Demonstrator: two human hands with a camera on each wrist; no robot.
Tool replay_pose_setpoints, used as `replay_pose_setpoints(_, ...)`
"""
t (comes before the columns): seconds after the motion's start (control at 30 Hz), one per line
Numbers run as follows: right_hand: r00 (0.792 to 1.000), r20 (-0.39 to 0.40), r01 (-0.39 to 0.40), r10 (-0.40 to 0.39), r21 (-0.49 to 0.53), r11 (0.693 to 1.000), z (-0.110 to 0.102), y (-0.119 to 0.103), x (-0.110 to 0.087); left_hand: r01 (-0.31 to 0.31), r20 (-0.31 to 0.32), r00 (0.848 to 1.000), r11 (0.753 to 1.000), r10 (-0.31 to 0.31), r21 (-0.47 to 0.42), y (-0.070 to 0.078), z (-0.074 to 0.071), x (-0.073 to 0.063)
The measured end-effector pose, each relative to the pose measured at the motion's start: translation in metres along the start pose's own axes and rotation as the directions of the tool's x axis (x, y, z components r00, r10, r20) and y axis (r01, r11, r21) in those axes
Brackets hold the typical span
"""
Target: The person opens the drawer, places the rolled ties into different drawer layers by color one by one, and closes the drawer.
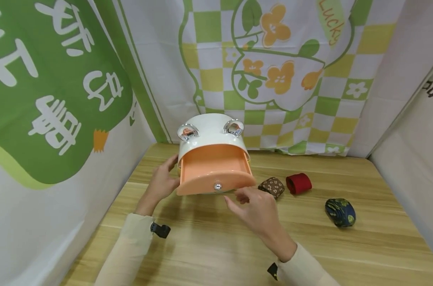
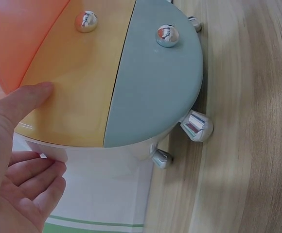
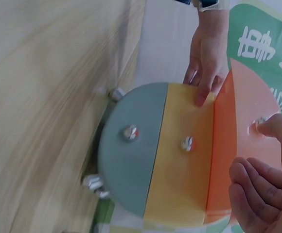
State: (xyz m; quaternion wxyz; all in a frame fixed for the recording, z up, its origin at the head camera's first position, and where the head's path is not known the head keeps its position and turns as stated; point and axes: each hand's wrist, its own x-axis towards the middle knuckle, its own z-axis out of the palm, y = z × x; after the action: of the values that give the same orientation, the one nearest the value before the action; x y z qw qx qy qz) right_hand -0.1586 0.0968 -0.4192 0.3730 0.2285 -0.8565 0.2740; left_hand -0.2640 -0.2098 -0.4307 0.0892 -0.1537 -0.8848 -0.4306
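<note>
A round-fronted drawer cabinet (image 1: 212,129) with a white shell stands on the table. Its top orange drawer (image 1: 216,180) is pulled out and looks bare inside. Below it, the yellow drawer (image 2: 78,97) and grey-blue drawer (image 2: 153,92) are closed, each with a silver knob. My left hand (image 1: 161,180) holds the cabinet's side, its thumb on the yellow front and its fingers along the white shell. In front of the orange drawer's right half, my right hand (image 1: 257,208) hangs with loosely bent fingers, close to the orange drawer's knob (image 1: 218,186) but apart from it in the head view.
Right of the cabinet lie a brown patterned rolled tie (image 1: 272,186), a red roll of cloth (image 1: 299,183) and a dark blue patterned rolled tie (image 1: 340,213). They rest on the wooden table (image 1: 209,246). Printed cloth (image 1: 209,28) hangs behind the table.
</note>
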Motion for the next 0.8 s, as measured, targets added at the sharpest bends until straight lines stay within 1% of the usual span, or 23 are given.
replay_pose_setpoints(0.2, 0.999, -0.001, -0.045, 0.045, 0.011, 0.999, -0.012, 0.019, -0.012, 0.001, 0.0, 1.0, 1.0, -0.001, -0.003, -0.001, -0.001, 0.0)
replay_pose_setpoints(0.3, 0.997, -0.004, -0.08, 0.08, -0.017, 0.997, -0.02, 0.033, -0.019, 0.001, 0.001, 1.0, 1.0, -0.001, -0.007, -0.001, 0.0, 0.0)
replay_pose_setpoints(0.43, 0.988, -0.011, -0.153, 0.152, -0.074, 0.986, -0.029, 0.053, -0.028, 0.008, 0.005, 1.0, 1.0, -0.008, -0.011, 0.0, 0.0, -0.001)
replay_pose_setpoints(0.53, 0.979, 0.001, -0.203, 0.204, -0.117, 0.972, -0.036, 0.07, -0.037, 0.014, 0.009, 1.0, 1.0, -0.014, -0.006, 0.001, -0.001, -0.002)
replay_pose_setpoints(0.67, 0.964, 0.037, -0.253, 0.262, -0.16, 0.954, -0.044, 0.096, -0.048, 0.021, 0.013, 1.0, 1.0, -0.021, -0.001, 0.001, -0.001, -0.002)
replay_pose_setpoints(0.73, 0.95, 0.061, -0.293, 0.307, -0.173, 0.94, -0.048, 0.11, -0.053, 0.023, 0.018, 1.0, 1.0, -0.023, 0.002, 0.001, -0.001, -0.003)
replay_pose_setpoints(0.8, 0.928, 0.091, -0.341, 0.361, -0.186, 0.922, -0.053, 0.122, -0.057, 0.026, 0.022, 0.999, 1.0, -0.026, 0.008, 0.001, -0.002, -0.002)
